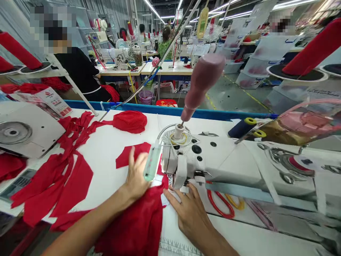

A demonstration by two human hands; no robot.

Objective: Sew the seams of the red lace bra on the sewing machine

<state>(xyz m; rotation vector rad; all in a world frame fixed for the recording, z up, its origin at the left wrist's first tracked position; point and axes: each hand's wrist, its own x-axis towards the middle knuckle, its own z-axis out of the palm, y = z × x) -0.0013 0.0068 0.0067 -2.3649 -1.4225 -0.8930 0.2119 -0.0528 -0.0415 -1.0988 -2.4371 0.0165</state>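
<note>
A white sewing machine [226, 153] stands across the right of the white table. My left hand [137, 174] is beside the machine's needle end, over red fabric [133, 220] that hangs toward me; its fingers are raised and apart, slightly blurred, partly behind a pale green plate. My right hand [188, 209] lies flat by the needle area with fingers spread, the fingertips at the edge of the red fabric and partly under the machine head. A flat red piece [124, 158] lies just beyond my left hand. The needle itself is hidden.
Linked red pieces [77, 177] spread over the left of the table, near another machine [29, 129]. A red bundle [130, 121] lies at the back. Red-handled scissors [221, 204] are right of my right hand. Thread cones [314, 49] stand at right. A person in black [77, 71] sits ahead left.
</note>
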